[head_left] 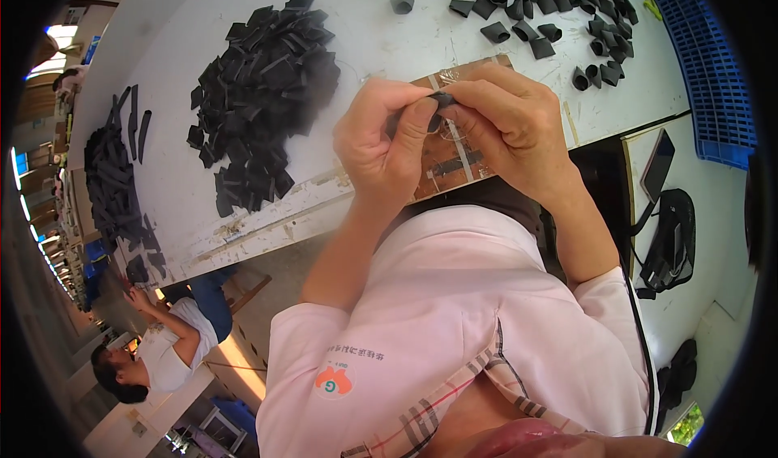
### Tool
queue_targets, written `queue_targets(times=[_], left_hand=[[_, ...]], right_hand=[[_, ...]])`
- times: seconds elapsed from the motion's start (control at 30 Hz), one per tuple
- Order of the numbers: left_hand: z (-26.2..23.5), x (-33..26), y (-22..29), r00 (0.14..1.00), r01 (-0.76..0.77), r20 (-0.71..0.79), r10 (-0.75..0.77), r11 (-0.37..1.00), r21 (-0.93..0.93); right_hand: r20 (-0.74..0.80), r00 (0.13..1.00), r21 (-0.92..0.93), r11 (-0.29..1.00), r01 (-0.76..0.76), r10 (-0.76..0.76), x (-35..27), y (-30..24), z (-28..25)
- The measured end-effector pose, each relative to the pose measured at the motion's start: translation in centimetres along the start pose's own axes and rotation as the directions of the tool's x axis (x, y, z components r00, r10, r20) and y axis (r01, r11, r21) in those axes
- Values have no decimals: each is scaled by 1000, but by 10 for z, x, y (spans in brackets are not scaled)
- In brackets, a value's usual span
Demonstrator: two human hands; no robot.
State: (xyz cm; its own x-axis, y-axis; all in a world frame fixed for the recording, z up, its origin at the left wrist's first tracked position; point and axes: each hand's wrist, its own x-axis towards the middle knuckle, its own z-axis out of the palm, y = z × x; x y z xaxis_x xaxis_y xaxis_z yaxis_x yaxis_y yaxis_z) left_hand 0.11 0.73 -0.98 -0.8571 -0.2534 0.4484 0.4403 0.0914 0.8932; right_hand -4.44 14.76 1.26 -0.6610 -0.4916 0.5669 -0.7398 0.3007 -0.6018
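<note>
Pink shirt [454, 296] with a plaid collar [421, 413] lies nearest, filling the lower middle of the view. Beyond it, a small black piece [442, 100] is between the fingertips of both hands, gripped from either side. The left hand [379, 138] pinches it between thumb and curled forefinger; the right hand [519, 130] has thumb and forefinger closed on its other side. More black shows behind the left thumb; whether it belongs to the same piece, I cannot tell.

Both forearms rise from short sleeves and angle inward, wrists bent so the fingertips meet above a brown, taped board [433, 184] at the table's near edge. On the white table [365, 36], a heap [267, 93] of flat black pieces lies left of the hands, with dark strips [113, 182] farther left. Open black tubes [523, 30] are scattered at the far right, beside a blue basket [701, 69]. At lower left sits another person [182, 336] in white.
</note>
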Motion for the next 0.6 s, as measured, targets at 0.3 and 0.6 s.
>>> queue_targets(times=[0.3, 0.6], left_hand=[[-9, -9, -1, 983, 166, -71, -171, 983, -80], [-23, -20, -30, 976, 186, -146, -163, 969, 163]], right_hand=[[19, 997, 27, 997, -78, 77, 2, 2, 3], [108, 949, 490, 815, -311, 297, 15, -1, -19]])
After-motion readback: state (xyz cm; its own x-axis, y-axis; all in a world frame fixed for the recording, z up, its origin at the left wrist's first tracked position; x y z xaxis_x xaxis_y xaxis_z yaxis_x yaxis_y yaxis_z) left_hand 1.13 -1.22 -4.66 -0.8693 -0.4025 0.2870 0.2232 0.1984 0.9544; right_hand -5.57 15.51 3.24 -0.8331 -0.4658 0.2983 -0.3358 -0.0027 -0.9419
